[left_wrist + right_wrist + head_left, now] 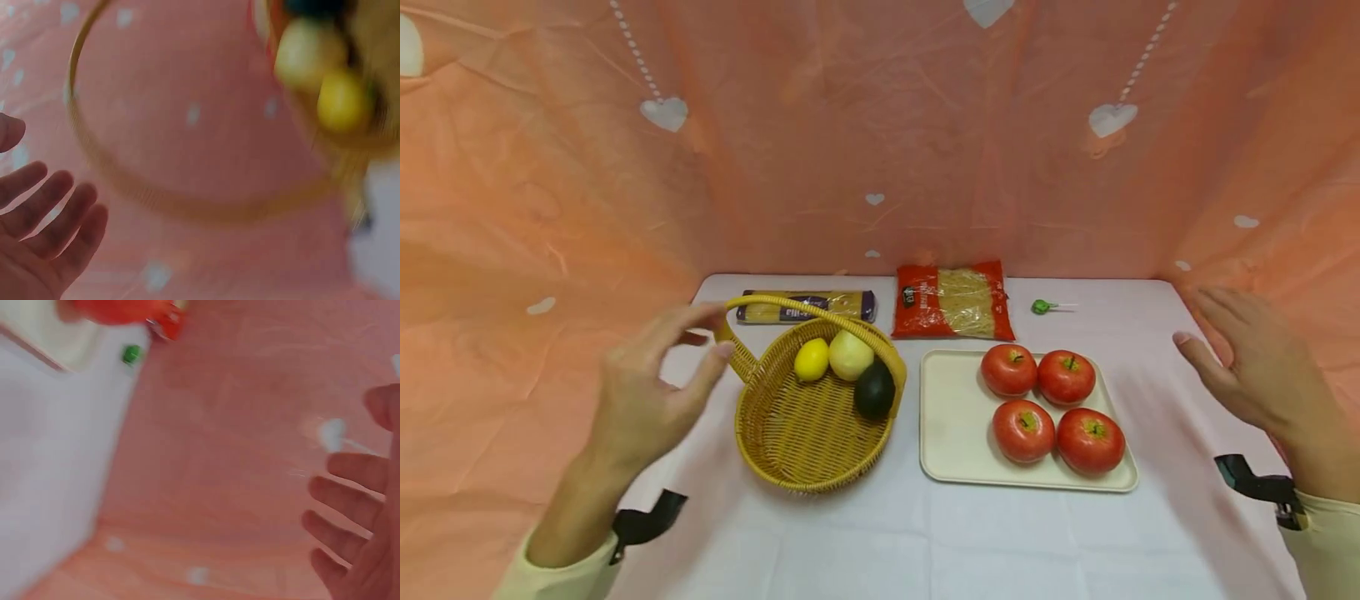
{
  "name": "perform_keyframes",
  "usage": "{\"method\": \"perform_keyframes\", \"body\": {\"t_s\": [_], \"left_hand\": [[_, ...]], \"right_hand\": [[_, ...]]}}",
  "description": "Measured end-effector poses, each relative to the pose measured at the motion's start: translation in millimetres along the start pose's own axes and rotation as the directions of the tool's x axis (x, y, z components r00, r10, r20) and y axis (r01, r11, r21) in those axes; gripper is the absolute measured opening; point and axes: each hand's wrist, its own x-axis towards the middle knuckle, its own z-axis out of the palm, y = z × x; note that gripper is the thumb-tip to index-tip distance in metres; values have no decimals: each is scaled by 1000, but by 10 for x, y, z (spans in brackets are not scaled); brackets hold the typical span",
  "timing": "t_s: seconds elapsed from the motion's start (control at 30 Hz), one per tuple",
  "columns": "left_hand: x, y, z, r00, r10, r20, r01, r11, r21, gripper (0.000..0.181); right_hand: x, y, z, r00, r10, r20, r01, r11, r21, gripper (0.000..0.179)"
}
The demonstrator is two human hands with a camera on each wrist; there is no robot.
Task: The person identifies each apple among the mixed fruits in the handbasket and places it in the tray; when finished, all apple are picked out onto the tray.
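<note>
My left hand [651, 387] is raised beside the handle [820, 315] of a yellow wicker basket [752, 450], its fingers loose. The left wrist view shows a gap between these fingers [75, 215] and the handle. In the basket lie a lemon [812, 360], a pale round fruit or vegetable [851, 356] and a dark avocado-like fruit [874, 390]. Holding nothing, my right hand [1262, 362] hovers right of a cream tray [958, 417], with spread fingers in the right wrist view. Several red apples [1024, 431] sit on the tray's right part.
Behind the basket lies a purple-ended pack of noodles or spaghetti [842, 305]. A red-and-clear bag of pasta [955, 300] lies behind the tray, left of a green lollipop [1041, 307]. The white-covered table [1000, 542] meets a pink-orange curtain [850, 125] at its back and sides.
</note>
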Motion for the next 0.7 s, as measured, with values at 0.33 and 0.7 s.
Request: {"method": "perform_keyframes", "body": {"t_s": [0.33, 0.7], "left_hand": [[478, -229, -606, 982, 99, -160, -8, 872, 489, 83], [-145, -1012, -278, 940, -273, 203, 79, 756, 650, 74]], "right_hand": [[387, -53, -306, 931, -183, -314, 132, 975, -177, 99], [-135, 247, 507, 965, 52, 256, -8, 986, -168, 87]]}}
